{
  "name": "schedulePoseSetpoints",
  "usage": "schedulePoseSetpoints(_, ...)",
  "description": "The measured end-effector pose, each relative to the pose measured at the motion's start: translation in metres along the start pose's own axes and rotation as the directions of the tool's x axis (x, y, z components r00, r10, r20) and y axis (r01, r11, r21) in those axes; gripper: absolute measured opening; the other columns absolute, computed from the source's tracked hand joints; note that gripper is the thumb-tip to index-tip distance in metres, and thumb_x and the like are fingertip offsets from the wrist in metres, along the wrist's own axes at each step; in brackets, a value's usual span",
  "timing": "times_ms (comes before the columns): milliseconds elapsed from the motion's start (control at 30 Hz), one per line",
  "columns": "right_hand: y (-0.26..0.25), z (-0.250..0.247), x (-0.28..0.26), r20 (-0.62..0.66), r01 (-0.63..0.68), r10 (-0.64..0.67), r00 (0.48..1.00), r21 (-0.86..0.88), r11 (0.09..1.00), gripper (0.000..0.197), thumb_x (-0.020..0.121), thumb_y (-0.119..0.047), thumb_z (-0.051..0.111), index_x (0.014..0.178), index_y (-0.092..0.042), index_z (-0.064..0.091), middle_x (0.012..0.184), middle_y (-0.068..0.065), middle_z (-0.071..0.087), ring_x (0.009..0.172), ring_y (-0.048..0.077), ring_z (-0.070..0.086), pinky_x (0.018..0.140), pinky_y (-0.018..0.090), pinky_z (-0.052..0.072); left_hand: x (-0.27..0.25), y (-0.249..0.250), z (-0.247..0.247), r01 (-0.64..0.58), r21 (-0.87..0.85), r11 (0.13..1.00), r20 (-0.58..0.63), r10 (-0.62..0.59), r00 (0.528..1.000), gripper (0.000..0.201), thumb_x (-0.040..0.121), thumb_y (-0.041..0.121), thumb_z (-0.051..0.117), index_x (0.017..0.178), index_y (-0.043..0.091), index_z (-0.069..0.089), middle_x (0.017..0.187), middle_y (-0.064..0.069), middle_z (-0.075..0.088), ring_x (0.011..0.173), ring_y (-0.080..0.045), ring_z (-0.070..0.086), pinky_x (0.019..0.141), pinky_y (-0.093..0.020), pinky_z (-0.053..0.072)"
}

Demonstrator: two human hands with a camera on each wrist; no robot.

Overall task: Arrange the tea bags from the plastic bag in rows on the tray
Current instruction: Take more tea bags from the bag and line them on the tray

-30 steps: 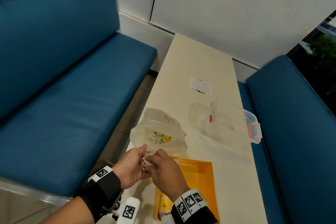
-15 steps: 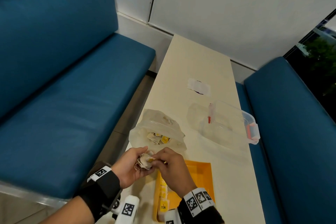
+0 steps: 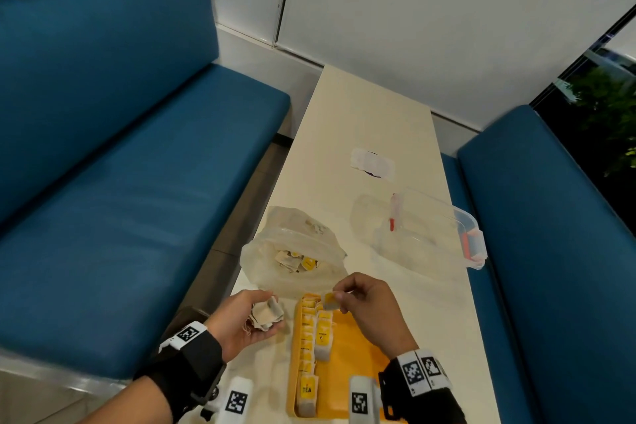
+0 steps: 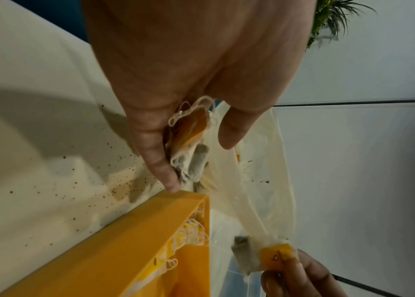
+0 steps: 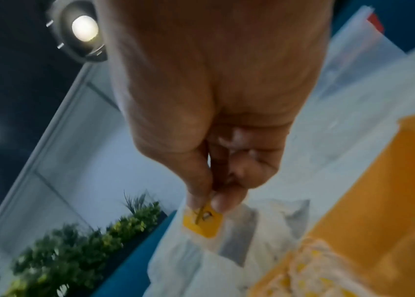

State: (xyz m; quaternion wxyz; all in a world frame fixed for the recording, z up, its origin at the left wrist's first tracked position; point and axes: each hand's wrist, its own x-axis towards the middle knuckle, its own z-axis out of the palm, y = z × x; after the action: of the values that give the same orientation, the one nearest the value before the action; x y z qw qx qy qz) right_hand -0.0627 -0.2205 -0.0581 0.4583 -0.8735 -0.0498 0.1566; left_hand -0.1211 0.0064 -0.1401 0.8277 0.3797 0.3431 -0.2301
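An orange tray (image 3: 358, 348) lies on the table near me, with a row of yellow-tagged tea bags (image 3: 307, 337) along its left side and a second short row (image 3: 324, 334) beside it. My right hand (image 3: 364, 303) pinches one tea bag (image 3: 329, 300) by its yellow tag (image 5: 202, 222) above the tray's far end. Just left of the tray, my left hand (image 3: 247, 318) cups a bunch of tea bags (image 3: 266, 315), strings tangled (image 4: 191, 112). The clear plastic bag (image 3: 292, 251) with more tea bags lies just beyond the tray.
A clear lidded plastic box (image 3: 423, 231) sits at the right on the cream table (image 3: 361, 113), with a white paper patch (image 3: 371, 163) farther back. Blue benches (image 3: 120, 182) flank the table on both sides. Tea dust speckles the tabletop (image 4: 79, 180) by the tray.
My hands have parted: the right drew one tea bag out of the bunch and carried it right, over the tray's far end. The left stays beside the tray with the bunch.
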Motion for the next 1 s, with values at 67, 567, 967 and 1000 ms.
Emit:
schedulePoseSetpoints(67,0.016,-0.001,0.001,-0.023,-0.052,0.051,0.998,-0.021,0.998,0.012,0.091,-0.006,0.065,0.082,-0.015,0.066,0.067,0.004,0.069,0.061,0.012,0.064,0.061,0.028,0.048,0.001,-0.003,0.002,-0.015,0.051,0.999,-0.024,0.016,1.000,0.028,0.094,0.014,0.065,0.117,-0.004,0.065,0.101,-0.026,0.073,0.088,-0.037,0.072,0.070,-0.039,0.063)
schedulePoseSetpoints(567,0.074,0.029,-0.021,0.132,-0.408,0.406,0.904,-0.011,0.913,0.008,0.098,-0.009,0.055,0.090,-0.010,0.054,0.067,0.006,0.064,0.052,0.018,0.066,0.043,0.023,0.044,0.023,-0.020,0.016,-0.095,0.461,0.882,0.004,0.106,0.994,0.074,0.045,0.025,0.100,0.110,0.005,0.070,0.096,-0.017,0.076,0.080,-0.026,0.072,0.074,-0.037,0.061)
schedulePoseSetpoints(967,0.087,0.054,-0.014,0.086,-0.511,0.505,0.859,0.080,0.856,0.013,0.094,-0.006,0.059,0.085,-0.009,0.050,0.070,0.012,0.063,0.054,0.028,0.066,0.045,0.029,0.048,0.025,-0.022,0.026,-0.117,0.560,0.820,-0.004,0.144,0.990,0.057,0.060,0.001,0.094,0.110,0.006,0.066,0.096,-0.014,0.073,0.083,-0.025,0.072,0.065,-0.032,0.059)
schedulePoseSetpoints(1000,0.087,0.055,-0.014,0.075,-0.516,0.511,0.856,0.098,0.851,0.013,0.094,-0.005,0.060,0.086,-0.009,0.051,0.072,0.013,0.063,0.054,0.028,0.065,0.046,0.029,0.049,0.025,-0.022,0.025,-0.118,0.561,0.820,-0.003,0.144,0.990,0.057,0.060,0.001,0.095,0.109,0.006,0.066,0.095,-0.014,0.074,0.082,-0.026,0.072,0.066,-0.033,0.059)
